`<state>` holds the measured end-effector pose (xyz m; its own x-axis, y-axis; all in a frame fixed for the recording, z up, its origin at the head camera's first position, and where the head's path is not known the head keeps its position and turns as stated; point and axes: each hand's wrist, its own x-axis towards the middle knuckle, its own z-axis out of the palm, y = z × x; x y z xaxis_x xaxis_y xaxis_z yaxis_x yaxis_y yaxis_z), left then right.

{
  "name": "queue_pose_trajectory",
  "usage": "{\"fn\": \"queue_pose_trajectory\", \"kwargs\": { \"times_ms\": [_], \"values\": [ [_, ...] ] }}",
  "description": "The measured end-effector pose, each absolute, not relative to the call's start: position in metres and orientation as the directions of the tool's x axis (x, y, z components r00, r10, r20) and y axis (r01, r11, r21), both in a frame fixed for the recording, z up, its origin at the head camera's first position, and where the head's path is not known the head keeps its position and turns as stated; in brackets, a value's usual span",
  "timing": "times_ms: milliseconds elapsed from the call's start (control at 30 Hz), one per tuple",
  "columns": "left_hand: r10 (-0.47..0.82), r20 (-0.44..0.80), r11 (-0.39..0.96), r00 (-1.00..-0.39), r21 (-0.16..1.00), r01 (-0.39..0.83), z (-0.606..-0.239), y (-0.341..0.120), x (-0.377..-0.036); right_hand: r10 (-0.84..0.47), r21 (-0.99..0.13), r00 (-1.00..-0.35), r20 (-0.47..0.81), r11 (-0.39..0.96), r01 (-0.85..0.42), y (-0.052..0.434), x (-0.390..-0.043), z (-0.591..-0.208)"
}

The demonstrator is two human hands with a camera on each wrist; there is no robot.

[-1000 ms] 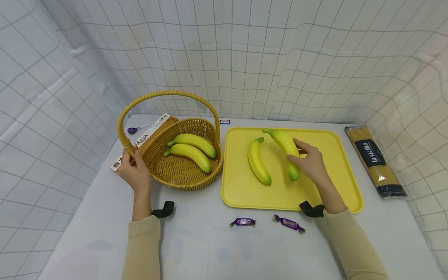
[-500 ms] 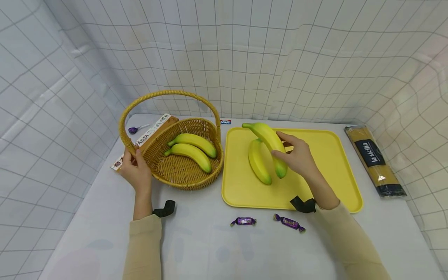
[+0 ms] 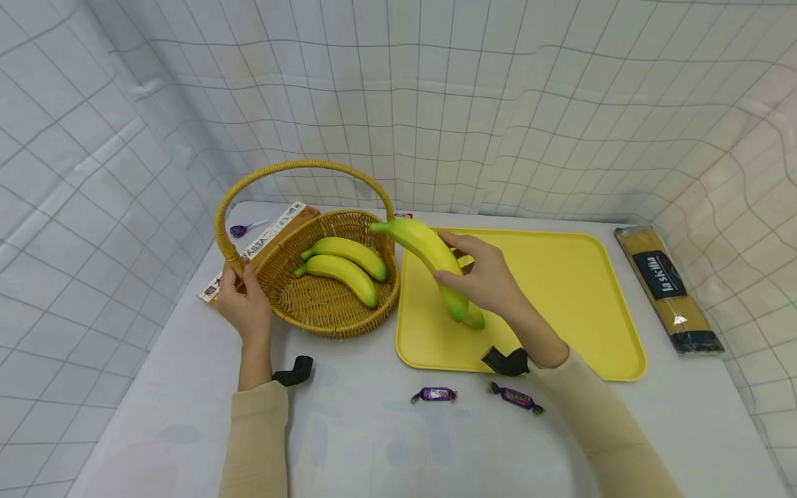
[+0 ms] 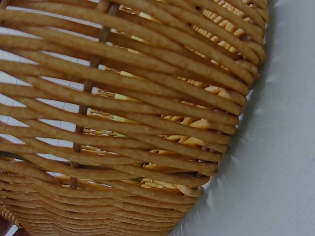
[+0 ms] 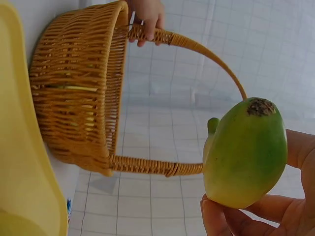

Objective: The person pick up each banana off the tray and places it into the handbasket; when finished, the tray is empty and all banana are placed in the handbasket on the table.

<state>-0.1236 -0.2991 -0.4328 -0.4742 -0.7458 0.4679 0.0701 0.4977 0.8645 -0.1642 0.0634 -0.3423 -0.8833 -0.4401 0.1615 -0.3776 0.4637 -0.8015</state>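
Four bananas [image 3: 429, 259], two candies [image 3: 434, 395], one basket [image 3: 324, 318].

My right hand [image 3: 488, 277] lifts a banana [image 3: 429, 259] that covers nearly all of the second banana [image 3: 476, 319] on the yellow tray [image 3: 560, 304]; I see only its green tip. The pasta box [image 3: 274, 235] is partly hidden behind the wicker basket [image 3: 324, 315] and my left hand [image 3: 245, 304]. My left wrist camera shows nothing but basket weave [image 4: 147, 123] (no fingers in view). The candies' [image 3: 433, 395] wrapper print is too small to read.
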Motion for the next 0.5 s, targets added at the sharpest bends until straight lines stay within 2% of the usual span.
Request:
{"fn": "queue_pose_trajectory", "kwargs": {
  "times_ms": [300,500],
  "values": [
    [-0.743,0.470,0.500,-0.476,0.863,0.072,-0.431,-0.298,-0.123,-0.560,-0.775,-0.792,0.244,0.379,-0.506,0.008,-0.157,-0.332],
    [-0.750,0.458,0.487,-0.478,0.870,0.069,-0.432,-0.297,-0.123,-0.595,-0.727,-0.765,0.245,0.409,-0.551,-0.033,-0.165,-0.335]
  ]
}}
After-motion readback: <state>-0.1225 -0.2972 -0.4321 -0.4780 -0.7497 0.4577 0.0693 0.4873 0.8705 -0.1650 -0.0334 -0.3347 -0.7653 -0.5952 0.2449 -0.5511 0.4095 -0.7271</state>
